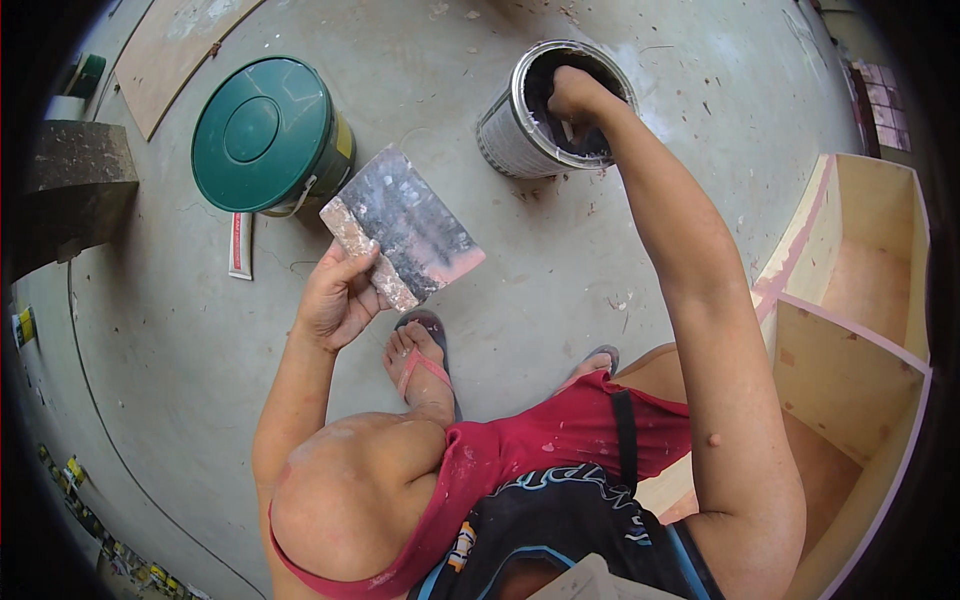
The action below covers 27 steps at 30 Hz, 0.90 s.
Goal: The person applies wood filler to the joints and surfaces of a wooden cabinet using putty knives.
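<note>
My left hand (341, 300) grips a rectangular flat plate (415, 220) by its crusted, pale edge, thumb on top. Dark grey and pink smears of paste cover the plate, which is held tilted over the floor. My right hand (580, 97) reaches down inside an open metal can (505, 135) at the far middle, with its fingers curled. A small pale piece shows below those fingers, but what it is cannot be made out. Dark material coats the can's inner wall; the can's rim is silver and stained.
Left of the can stands a bucket with a green lid (262, 130), a white-and-red tube (240, 245) beside it on the grey floor (180, 380). At right is a wooden cabinet (850, 330) with open compartments and pink edges. A board (175, 50) lies far left, near a dark block (85, 185).
</note>
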Each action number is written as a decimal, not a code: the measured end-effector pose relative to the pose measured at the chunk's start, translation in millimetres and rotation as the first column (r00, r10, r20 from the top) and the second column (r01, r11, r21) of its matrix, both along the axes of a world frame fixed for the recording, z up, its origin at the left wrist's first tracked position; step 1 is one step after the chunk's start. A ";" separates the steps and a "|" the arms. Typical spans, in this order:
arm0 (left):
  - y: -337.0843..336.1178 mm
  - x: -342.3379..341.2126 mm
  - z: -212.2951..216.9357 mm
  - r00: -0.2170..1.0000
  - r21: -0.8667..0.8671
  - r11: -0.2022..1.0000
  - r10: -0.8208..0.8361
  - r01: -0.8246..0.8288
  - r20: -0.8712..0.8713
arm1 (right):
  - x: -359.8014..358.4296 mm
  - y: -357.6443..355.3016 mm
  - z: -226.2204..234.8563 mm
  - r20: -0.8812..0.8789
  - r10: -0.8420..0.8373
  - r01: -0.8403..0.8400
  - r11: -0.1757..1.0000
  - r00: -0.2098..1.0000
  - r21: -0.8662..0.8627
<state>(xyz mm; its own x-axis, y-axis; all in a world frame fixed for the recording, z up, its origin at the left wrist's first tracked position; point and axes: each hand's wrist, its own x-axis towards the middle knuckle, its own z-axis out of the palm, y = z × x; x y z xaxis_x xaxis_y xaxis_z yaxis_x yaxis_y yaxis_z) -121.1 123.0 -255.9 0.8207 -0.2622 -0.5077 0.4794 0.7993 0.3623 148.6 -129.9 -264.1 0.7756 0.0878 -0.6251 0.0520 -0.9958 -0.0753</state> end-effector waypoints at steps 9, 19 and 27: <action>-27.3 29.3 20.2 0.996 0.134 0.991 -0.025 0.013 0.083 | -33.8 -40.5 90.1 0.329 0.052 -0.129 0.968 0.943 0.216; -63.2 74.1 30.5 0.978 0.183 0.981 0.020 -0.059 0.209 | -64.2 -62.8 118.1 0.721 0.009 -0.283 0.923 0.693 0.261; -49.6 57.2 39.0 0.972 0.248 0.954 0.122 -0.171 0.199 | -25.6 -21.4 25.7 0.629 0.324 -0.437 0.899 0.706 0.027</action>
